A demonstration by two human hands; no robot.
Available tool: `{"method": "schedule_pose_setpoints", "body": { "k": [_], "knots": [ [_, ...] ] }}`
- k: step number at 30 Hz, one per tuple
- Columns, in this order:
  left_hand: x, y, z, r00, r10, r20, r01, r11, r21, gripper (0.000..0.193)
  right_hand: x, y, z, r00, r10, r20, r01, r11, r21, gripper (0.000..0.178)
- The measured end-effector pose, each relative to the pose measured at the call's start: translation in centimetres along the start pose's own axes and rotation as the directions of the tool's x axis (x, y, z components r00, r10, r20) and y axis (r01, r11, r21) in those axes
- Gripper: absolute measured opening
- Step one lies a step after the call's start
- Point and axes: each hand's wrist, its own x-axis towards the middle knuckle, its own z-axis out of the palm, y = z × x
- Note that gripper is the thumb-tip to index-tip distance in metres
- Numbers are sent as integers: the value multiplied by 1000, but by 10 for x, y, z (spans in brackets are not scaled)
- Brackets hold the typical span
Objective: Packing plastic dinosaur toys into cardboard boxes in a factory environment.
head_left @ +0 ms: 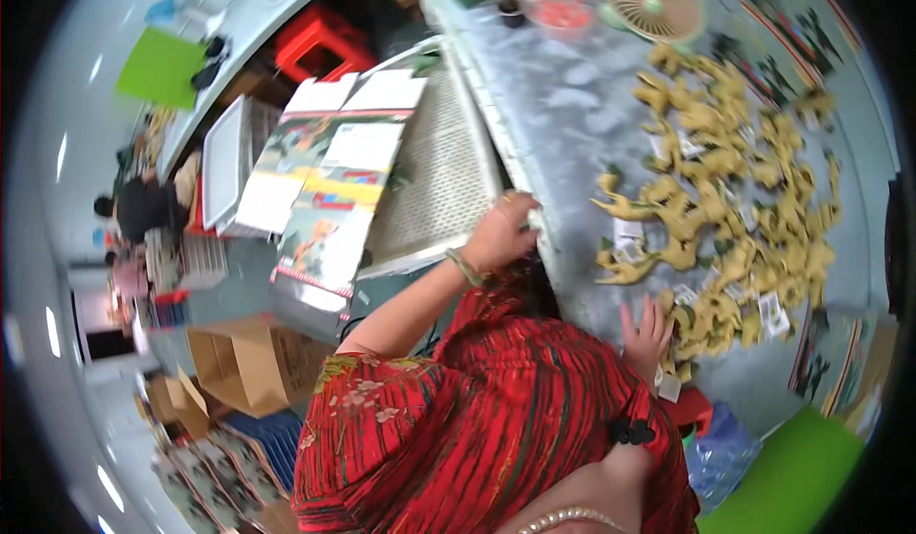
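- Right hand (647,329) flat on grey table (572,124), fingers spread, tips touching the near edge of yellow toy dinosaur pile (735,200).
- Pile's long axis runs away from the person.
- Left hand (501,233) grips table edge, fingers curled.

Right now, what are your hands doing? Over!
Left hand gripping the table edge, fingers curled. Right hand flat, fingers spread, touching the yellow toy dinosaurs. Paper tags among the pile; green fan well clear.
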Motion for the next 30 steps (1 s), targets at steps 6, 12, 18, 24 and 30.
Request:
{"method": "schedule_pose_setpoints", "body": {
  "k": [6,12,18,24,30],
  "knots": [
    [-65,-164,-168,667,-440,-602,563,826,20,36,8,35,45,975,172,144,-152,978,-140,56],
    [-159,-275,-247,440,-684,-582,840,542,-2,41,135,-26,-52,843,212,494,-244,970,0,30],
    [-171,-306,-230,486,-704,-518,833,553,29,32,327,-214,-4,931,-317,183,16,537,844,22],
    [-160,-277,-212,491,-605,-627,806,588,64,27,464,-323,114,998,-54,36,16,746,666,27],
    [-160,-281,-204,440,-620,-650,781,621,-63,30,497,-334,145,950,129,284,-282,742,608,30]
  ]
}}
